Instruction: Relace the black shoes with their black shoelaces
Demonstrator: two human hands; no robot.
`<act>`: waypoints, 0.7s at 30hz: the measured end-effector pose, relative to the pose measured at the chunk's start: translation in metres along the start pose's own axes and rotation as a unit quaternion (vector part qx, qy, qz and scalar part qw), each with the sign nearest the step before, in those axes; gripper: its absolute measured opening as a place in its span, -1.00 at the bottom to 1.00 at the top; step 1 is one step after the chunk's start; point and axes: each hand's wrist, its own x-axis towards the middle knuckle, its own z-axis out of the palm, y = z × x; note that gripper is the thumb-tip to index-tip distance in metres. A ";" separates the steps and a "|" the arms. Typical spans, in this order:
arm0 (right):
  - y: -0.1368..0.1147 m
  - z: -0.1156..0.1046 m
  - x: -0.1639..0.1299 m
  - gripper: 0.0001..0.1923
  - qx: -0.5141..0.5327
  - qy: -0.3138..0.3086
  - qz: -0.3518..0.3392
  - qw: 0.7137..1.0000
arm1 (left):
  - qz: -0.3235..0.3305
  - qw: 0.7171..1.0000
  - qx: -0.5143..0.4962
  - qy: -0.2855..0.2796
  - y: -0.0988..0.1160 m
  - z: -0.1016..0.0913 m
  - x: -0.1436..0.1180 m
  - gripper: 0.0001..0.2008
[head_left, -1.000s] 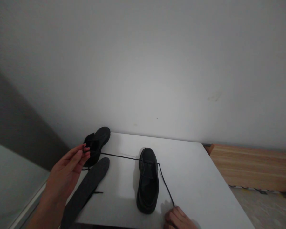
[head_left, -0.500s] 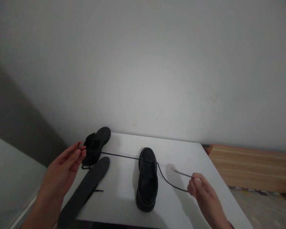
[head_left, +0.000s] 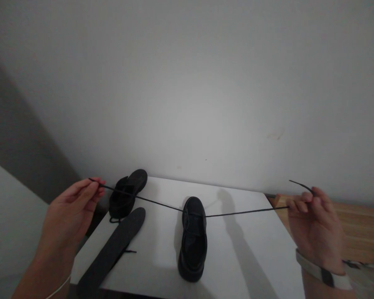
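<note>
A black shoe (head_left: pixel 193 241) stands on the white table, toe toward the wall. One black shoelace (head_left: pixel 246 213) runs through its front eyelets and stretches out to both sides. At the left, my left hand (head_left: pixel 77 203) pinches one end of the lace between thumb and fingers. My right hand (head_left: pixel 314 220), wearing a pale wristband, is closed on the other half, and the loose tip sticks up past the fingers. Both lengths are pulled nearly straight, held above the tabletop. Behind the left length lies a second black shoe (head_left: pixel 127 193) with its own lace at its side.
A dark grey insole (head_left: pixel 112 249) lies at the table's left, a lace tip poking out beside it. The white table (head_left: pixel 162 257) meets a grey wall (head_left: pixel 187 104). Wooden boards (head_left: pixel 358 232) are on the right, beyond the table's edge.
My right hand has moved up and outward to the right, drawing the slack lace on that side straight. My left hand has shifted slightly left, still pinching its end.
</note>
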 end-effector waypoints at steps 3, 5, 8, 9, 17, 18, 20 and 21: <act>-0.004 0.021 0.002 -0.69 0.013 -0.027 -0.029 0.999 | 0.031 0.999 -0.009 -0.019 0.004 0.011 0.000 -0.82; -0.006 0.033 0.003 -0.67 0.019 -0.041 -0.039 0.998 | 0.053 0.998 -0.016 -0.030 0.005 0.019 -0.001 -0.82; -0.007 0.049 0.000 -0.68 0.020 -0.052 -0.041 0.998 | 0.093 0.994 -0.028 -0.040 0.009 0.032 0.000 -0.82; -0.007 0.054 -0.002 -0.70 0.015 -0.056 -0.041 0.997 | 0.106 0.993 -0.033 -0.045 0.011 0.037 0.000 -0.82; 0.001 0.100 -0.016 -0.81 -0.010 -0.098 -0.039 0.994 | 0.163 0.974 -0.037 -0.156 0.020 0.091 -0.010 -0.86; 0.003 0.106 -0.018 -0.82 -0.015 -0.108 -0.038 0.993 | 0.171 0.967 -0.022 -0.185 0.022 0.100 -0.014 -0.88; 0.008 0.118 -0.020 -0.83 -0.038 -0.132 -0.036 0.990 | 0.186 0.948 0.011 -0.256 0.024 0.117 -0.026 -0.89; 0.010 0.123 -0.020 -0.84 -0.052 -0.143 -0.036 0.988 | 0.189 0.938 0.021 -0.289 0.026 0.125 -0.033 -0.88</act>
